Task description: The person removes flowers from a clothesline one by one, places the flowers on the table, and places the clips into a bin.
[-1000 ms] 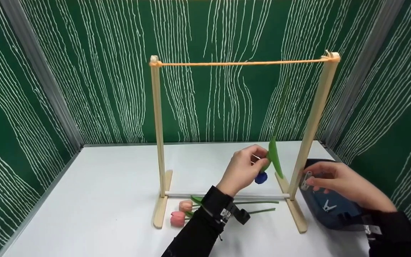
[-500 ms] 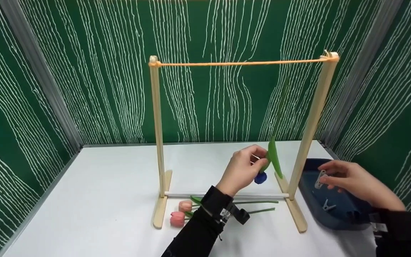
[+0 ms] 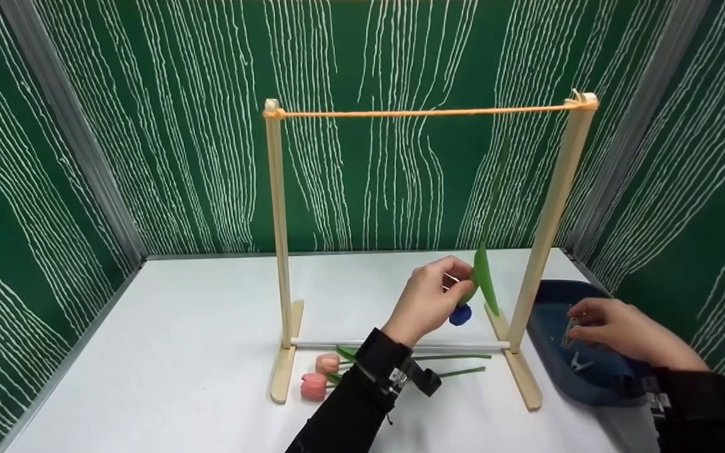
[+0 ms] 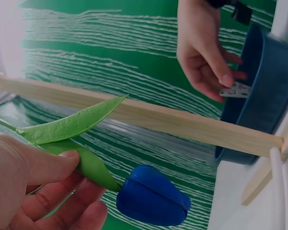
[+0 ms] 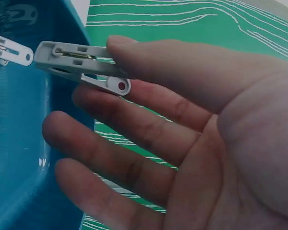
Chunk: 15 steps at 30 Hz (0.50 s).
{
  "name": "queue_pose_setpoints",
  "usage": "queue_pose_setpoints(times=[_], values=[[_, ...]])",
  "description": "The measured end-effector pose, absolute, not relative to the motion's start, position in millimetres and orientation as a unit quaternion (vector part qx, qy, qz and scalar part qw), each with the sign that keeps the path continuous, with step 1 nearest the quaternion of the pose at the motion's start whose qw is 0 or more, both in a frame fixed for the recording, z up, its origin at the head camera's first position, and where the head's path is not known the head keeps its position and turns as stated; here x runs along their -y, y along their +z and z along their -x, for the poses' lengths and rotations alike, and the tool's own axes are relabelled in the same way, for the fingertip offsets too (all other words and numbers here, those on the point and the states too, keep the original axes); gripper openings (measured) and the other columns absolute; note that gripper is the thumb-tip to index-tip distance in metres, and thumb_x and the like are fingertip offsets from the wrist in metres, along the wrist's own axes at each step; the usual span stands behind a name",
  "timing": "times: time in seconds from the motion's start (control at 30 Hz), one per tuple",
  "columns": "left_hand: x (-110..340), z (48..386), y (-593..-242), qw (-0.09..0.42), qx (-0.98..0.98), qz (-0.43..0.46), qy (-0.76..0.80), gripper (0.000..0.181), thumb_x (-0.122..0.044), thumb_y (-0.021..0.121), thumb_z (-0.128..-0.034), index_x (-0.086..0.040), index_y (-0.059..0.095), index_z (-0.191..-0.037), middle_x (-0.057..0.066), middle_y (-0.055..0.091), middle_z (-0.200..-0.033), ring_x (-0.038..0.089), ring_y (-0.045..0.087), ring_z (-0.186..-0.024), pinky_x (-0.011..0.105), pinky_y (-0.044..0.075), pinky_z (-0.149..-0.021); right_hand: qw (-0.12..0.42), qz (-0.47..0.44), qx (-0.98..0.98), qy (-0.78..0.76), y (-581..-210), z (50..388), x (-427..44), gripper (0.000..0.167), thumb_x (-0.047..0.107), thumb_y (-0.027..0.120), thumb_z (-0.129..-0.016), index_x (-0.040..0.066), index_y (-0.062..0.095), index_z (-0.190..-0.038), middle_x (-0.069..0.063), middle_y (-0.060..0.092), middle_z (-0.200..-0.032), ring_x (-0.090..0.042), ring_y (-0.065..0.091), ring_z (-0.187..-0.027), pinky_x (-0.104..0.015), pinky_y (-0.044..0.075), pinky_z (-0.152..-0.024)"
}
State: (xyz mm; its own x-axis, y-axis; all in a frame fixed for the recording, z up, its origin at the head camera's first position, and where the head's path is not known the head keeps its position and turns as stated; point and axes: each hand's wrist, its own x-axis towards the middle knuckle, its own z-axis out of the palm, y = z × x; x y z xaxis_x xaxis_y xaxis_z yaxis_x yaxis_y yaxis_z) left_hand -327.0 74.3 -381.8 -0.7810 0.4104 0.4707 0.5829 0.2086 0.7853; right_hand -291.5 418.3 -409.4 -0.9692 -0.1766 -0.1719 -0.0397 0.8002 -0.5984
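My left hand (image 3: 428,299) pinches a blue artificial tulip (image 4: 151,195) by its green leaf and stem, thumb against fingers. The bloom points down and the stem rises toward the orange string (image 3: 425,113), its thin end hard to make out against the green wall. Between thumb and index finger of my right hand (image 3: 630,330) is a pale grey clothespin (image 5: 79,56); the other fingers are loosely bent. That hand hovers over the blue basin (image 3: 557,371), where another clothespin (image 3: 579,363) lies. Two pink tulips lie on the table, partly hidden by my left sleeve; one bloom (image 3: 313,386) is nearest.
A wooden frame stands on the white table (image 3: 167,340), with a left post (image 3: 279,226), a right post (image 3: 551,233) and a white rod (image 3: 463,345) low between them. The right post stands between my hands. Green walls (image 3: 174,145) with white lines enclose the back and sides.
My right hand has moved right with its clothespin, from beside the right post to over the basin, then slightly lower. My left hand and the blue tulip have stayed in place.
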Motion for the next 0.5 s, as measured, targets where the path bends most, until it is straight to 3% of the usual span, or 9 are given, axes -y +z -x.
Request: queue_pose_setpoints(times=[0.5], values=[[-76.4, 327.7, -383.3, 0.072, 0.778, 0.316, -0.539, 0.007, -0.020, 0.063, -0.0922, -0.024, 0.065, -0.098, -0.014, 0.062, -0.087, 0.005, 0.062, -0.076, 0.019, 0.049, -0.068, 0.156, 0.099, -0.944, -0.274, -417.9, 295.3, -415.0, 0.045, 0.032, 0.069, -0.085, 0.000, 0.062, -0.116, -0.006, 0.066, -0.103, -0.018, 0.063, -0.090, -0.036, 0.052, -0.075]])
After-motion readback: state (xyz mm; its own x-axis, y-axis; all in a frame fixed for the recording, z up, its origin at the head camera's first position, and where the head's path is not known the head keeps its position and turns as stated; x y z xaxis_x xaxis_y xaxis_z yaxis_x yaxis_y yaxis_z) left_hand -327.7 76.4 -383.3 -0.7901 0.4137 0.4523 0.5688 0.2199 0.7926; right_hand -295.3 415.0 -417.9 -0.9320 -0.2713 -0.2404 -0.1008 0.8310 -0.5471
